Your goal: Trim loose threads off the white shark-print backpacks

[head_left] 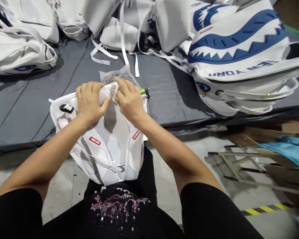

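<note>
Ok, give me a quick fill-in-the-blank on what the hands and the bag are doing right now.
1. Both hands grip the top edge of a white ____.
2. The left hand and right hand hold the backpack against the edge of a ____ mat.
3. A clear plastic bag sits just ____ the hands.
4. The big bag at right has a shark mouth printed in ____.

Missing words: backpack; grey; behind; blue

I see bright, even overhead light; soft shadows pool under the white fabric bags (20,49) at upper left. Frame edges curve and smear, and the yellow-black striped floor tape (266,209) at lower right blurs.
</note>
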The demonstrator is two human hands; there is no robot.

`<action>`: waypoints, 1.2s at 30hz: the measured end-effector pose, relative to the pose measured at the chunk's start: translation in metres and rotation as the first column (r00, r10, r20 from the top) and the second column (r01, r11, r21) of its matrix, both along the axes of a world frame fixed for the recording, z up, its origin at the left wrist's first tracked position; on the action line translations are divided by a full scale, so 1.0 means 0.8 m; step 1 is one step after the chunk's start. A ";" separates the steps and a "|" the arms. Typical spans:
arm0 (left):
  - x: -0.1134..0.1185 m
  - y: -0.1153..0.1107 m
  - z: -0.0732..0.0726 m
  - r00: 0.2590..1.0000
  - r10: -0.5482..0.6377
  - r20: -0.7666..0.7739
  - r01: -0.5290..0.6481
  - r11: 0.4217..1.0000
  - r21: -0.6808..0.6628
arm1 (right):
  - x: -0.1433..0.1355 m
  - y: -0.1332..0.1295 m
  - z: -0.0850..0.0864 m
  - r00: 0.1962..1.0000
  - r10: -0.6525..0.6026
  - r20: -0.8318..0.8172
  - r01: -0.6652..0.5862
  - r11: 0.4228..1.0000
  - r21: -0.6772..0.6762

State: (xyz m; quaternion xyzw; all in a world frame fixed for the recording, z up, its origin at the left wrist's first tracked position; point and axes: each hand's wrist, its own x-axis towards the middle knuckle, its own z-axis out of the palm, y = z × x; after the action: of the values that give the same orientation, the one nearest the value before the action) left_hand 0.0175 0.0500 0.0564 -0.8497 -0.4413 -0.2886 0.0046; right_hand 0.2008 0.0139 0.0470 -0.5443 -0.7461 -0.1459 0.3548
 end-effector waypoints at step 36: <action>0.056 -0.054 -0.001 0.701 -0.488 -0.521 0.468 0.865 -0.180 | -0.016 -0.166 -0.100 0.227 -0.194 -0.954 0.157 0.974 -0.161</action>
State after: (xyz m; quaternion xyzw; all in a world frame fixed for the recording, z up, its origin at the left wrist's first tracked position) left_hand 0.0624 0.0072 0.0552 -0.9807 -0.1903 -0.0157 0.0418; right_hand 0.1882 -0.1190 -0.0330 -0.6045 -0.3085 0.1903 0.7094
